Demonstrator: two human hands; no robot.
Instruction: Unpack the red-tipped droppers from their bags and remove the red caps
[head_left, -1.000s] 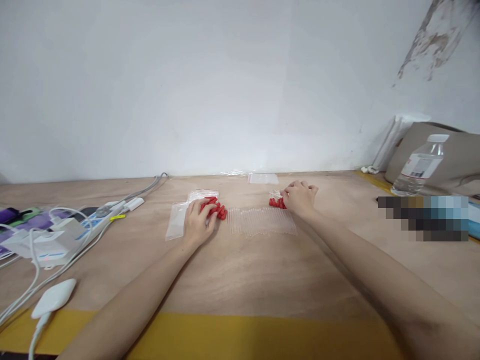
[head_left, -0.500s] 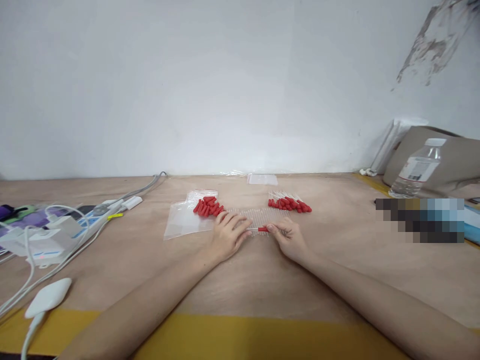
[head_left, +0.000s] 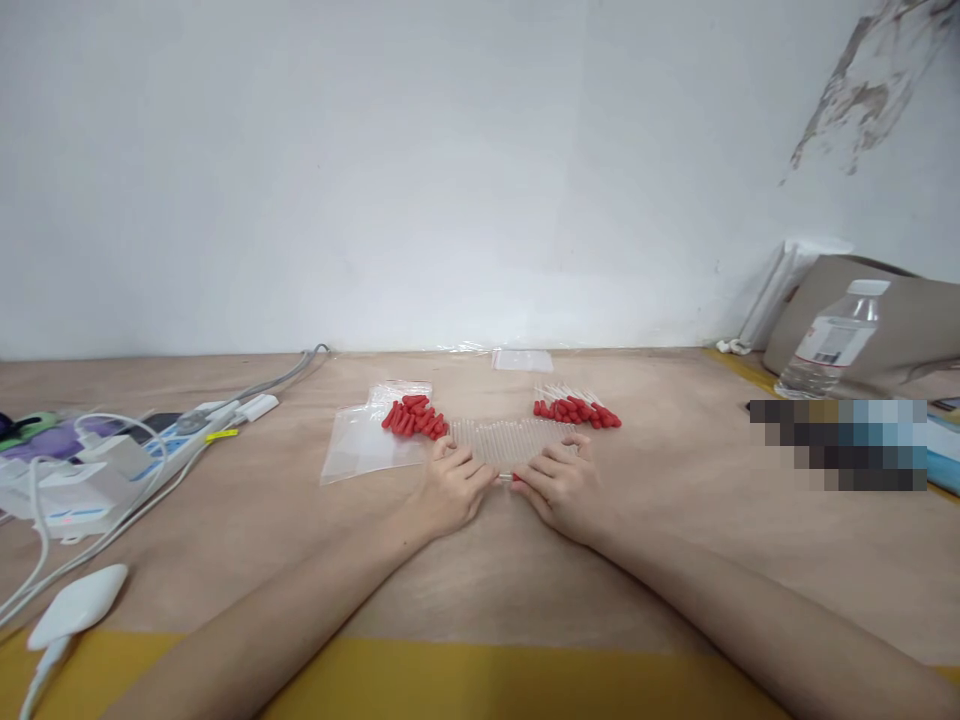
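My left hand (head_left: 454, 492) is closed, fingertips pinching a thin glass dropper tube (head_left: 505, 478). Facing it, my right hand (head_left: 561, 492) closes on the red rubber bulb (head_left: 516, 477) at the tube's right end; most of the bulb is hidden by the fingers. Just beyond both hands lies a row of clear glass tubes (head_left: 514, 440), side by side. A heap of loose red rubber bulbs (head_left: 411, 415) sits behind my left hand. Behind my right hand, several droppers with red bulbs (head_left: 577, 410) lie together, their thin glass ends pointing toward the wall.
Clear plastic bags (head_left: 356, 450) lie under and beside the bulb heap, and another flat bag (head_left: 523, 360) by the wall. At left are a power strip (head_left: 169, 445), cables and a white charger (head_left: 79, 605). A water bottle (head_left: 836, 340) and grey bag (head_left: 911, 320) stand at right.
My hands have come closer together and slightly nearer to me, so less of the tube and red bulb shows between them. The right fingers now cover more of the bulb.
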